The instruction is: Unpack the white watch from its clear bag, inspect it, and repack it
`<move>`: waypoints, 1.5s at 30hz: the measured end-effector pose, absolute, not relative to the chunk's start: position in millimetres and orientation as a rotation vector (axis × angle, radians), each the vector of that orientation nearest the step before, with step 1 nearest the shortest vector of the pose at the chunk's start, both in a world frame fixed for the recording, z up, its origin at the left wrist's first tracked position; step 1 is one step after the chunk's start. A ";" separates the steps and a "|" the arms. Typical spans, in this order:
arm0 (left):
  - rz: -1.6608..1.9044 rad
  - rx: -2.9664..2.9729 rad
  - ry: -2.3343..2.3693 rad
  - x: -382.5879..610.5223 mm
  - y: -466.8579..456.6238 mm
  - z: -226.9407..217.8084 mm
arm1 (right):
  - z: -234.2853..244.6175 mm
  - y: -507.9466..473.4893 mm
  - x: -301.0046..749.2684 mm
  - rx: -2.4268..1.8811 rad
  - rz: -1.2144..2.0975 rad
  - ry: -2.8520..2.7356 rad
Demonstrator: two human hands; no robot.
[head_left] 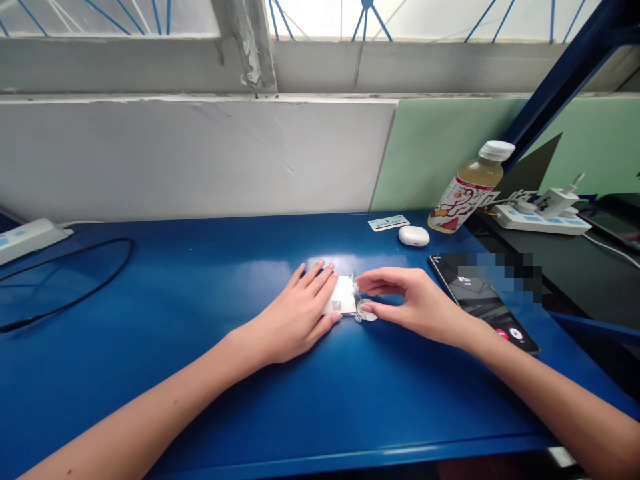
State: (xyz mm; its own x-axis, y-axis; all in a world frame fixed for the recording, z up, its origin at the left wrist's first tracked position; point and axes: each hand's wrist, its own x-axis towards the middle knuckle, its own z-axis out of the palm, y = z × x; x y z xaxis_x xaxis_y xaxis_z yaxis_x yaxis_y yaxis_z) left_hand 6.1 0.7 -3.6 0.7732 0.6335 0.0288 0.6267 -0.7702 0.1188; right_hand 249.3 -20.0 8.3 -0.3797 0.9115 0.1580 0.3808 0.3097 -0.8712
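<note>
A small flat white packet (345, 293) in clear plastic lies on the blue desktop (260, 413). My left hand (300, 310) rests flat over its left part, fingers stretched out and pressing down. At the packet's right edge, my right hand (410, 300) curls its fingers and thumb around the clear plastic end. The fingertips touch the upper right corner, while the thumb lies on a pale, round, translucent piece (369, 313). What this round piece is, I cannot make out. Part of the packet is hidden beneath my left hand.
Right of my hands lies a phone (480, 300) with a lit screen. Behind it stand a white earbud case (414, 235), a small printed card (389, 223) and a drink bottle (467, 190). Power strips (543, 220) sit at both sides; a black cable (100, 287) loops at left.
</note>
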 end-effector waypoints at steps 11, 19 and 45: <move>0.095 2.871 1.020 6.2 0.5 -4.5 | 7.2 -20.2 246.3 -1.183 0.738 -2.117; 0.114 2.867 1.030 6.3 0.0 -5.9 | -1.5 -21.9 248.9 -1.093 0.444 -2.310; 0.125 2.844 1.010 7.0 -1.8 -4.9 | 0.0 -27.9 241.9 -0.935 0.113 -2.547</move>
